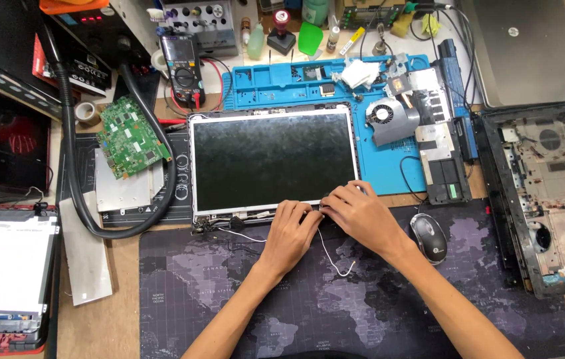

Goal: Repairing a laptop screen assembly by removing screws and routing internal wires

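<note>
Your left hand (290, 234) and your right hand (361, 214) meet at the near edge of the laptop screen panel (272, 159), which lies flat with its dark glass up, at the middle of the bench, half on the world-map desk mat (362, 312) and half on the blue work mat (309, 76); your left fingers curl down onto the hinge strip at that edge, your right fingertips press just beside them, but whether either hand actually pinches anything there you cannot tell from here; a thin white wire (333, 256) trails from under your hands toward you across the desk mat. A black mouse (428, 237) sits just right of your right wrist; a green circuit board (127, 136) lies to the left of the panel, inside the loop of a black hose (83, 199); a cooling fan (388, 118) rests on the blue mat, far right of the panel; an opened laptop base (548, 193) lies at the right edge; a multimeter (181, 66) stands at the far side.
</note>
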